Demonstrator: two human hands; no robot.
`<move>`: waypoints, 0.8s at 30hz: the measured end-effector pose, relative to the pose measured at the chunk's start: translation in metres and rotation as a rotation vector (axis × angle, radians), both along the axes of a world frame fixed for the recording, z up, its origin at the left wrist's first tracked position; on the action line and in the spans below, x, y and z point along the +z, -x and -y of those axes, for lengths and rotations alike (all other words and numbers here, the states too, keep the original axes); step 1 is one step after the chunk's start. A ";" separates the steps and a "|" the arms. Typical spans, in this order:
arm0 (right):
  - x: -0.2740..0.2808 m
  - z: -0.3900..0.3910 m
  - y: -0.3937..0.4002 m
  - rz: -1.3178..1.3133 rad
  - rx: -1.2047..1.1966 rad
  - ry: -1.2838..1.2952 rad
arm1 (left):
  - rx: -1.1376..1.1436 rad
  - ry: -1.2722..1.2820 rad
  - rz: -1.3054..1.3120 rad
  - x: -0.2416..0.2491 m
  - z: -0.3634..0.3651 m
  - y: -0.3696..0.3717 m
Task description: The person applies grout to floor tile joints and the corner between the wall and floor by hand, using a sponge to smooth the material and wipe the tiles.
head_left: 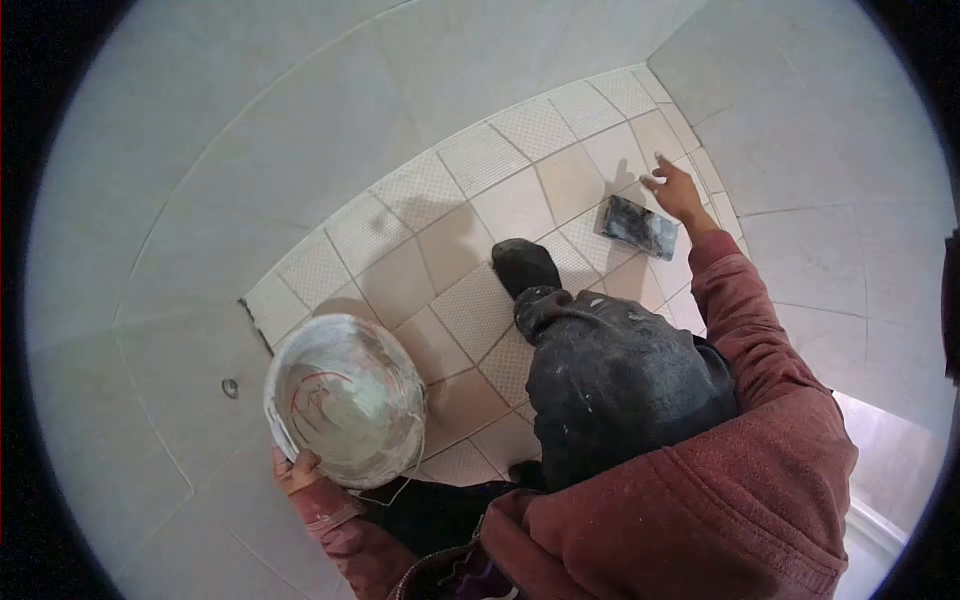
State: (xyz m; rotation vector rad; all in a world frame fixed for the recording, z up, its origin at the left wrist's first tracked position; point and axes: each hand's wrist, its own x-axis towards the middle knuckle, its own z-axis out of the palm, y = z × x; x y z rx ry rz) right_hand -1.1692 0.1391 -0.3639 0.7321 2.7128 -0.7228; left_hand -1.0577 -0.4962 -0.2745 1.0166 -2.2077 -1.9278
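Observation:
My left hand is closed on the rim of a whitish, smeared bucket. The bucket tilts toward me, and pale grey-green material shows inside with reddish marks on it. A thin wire handle hangs down its near side. Over the tiled floor, my right hand reaches out with some fingers stretched and apart, its fingertips pale. Just below that hand lies a dark rectangular slab with a smeared, shiny top, flat on the tiles.
Beige and textured white tiles cover the narrow floor. Large grey wall tiles rise around it. My bent knee and dark shoe stand between the bucket and the slab. A small round fitting sits in the left wall.

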 end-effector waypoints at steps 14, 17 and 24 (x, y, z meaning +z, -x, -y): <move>-0.021 0.054 -0.040 0.206 0.294 -0.403 | -0.172 -0.133 -0.168 -0.049 -0.051 0.113; -0.025 0.051 -0.046 0.234 0.277 -0.393 | -0.126 -0.320 -0.066 -0.046 -0.038 0.131; -0.003 0.083 0.005 0.285 0.249 -0.178 | -0.341 -0.450 -0.097 -0.072 -0.020 0.129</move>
